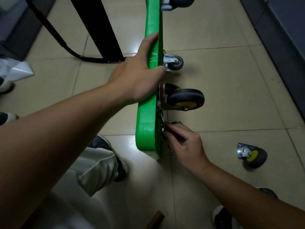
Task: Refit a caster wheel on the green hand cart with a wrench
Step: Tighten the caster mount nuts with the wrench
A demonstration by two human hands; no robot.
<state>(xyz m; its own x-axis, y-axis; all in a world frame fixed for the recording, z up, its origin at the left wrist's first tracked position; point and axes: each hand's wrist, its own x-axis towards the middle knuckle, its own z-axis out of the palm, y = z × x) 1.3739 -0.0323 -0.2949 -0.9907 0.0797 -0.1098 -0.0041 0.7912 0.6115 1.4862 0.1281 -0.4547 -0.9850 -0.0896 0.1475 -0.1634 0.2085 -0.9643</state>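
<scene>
1 glossy beige tiled floor (222, 90) fills the view, with a dark cabinet wall (283, 47) far right and a black frame (97, 27) beyond the left hand (138, 76). The green hand cart (146, 119) stands on edge, paint shiny, underside facing right. The left hand clamps its upper rim, thumb hooked over the wheel side. Just past that thumb sits 1 small grey caster (175, 62); between the hands, 1 big black wheel (186, 98) with a yellow hub. The right hand (184, 144) bunches its fingertips against the underside fittings, and I can't make out whether they pinch anything. 1 loose caster (252, 155) lies right of it.
</scene>
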